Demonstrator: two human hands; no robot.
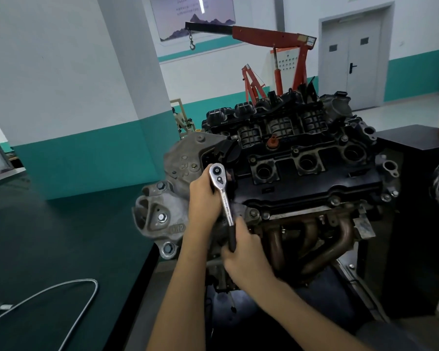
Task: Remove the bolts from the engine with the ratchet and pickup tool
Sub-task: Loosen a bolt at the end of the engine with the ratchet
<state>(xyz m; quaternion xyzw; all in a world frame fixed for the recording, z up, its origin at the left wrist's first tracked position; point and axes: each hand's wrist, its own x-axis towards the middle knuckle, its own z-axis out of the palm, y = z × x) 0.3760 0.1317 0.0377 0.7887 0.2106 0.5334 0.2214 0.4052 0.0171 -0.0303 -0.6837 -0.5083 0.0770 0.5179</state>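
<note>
Two hands hold the ratchet [224, 198] at the near left corner of the engine [302, 173].

1. Left hand [203, 196]: it lies against the left side of the ratchet head, fingers curled in beneath the head. The fingertips are hidden behind the tool, so what they touch below cannot be told.
2. Right hand [246, 252]: fingers and thumb are wrapped tightly round the black grip at the lower end of the handle.
3. Ratchet: the round chrome head faces up, beside the edge of the engine's black top cover. The handle runs down and slightly right toward the person. The socket and the bolt under the head are not visible.
4. Bolts [162, 217]: several hex heads remain seated in the grey bracket on the engine's left end, just left of the left hand.
5. Pickup tool [86, 280]: a thin, flexible metal shaft lies in a loop on the dark green table [48, 236], well apart from the engine and both hands.
6. Exhaust pipes [314, 239]: rusted brown, below the top cover, right of the right hand.

A red hoist [276, 36] stands behind the engine.
</note>
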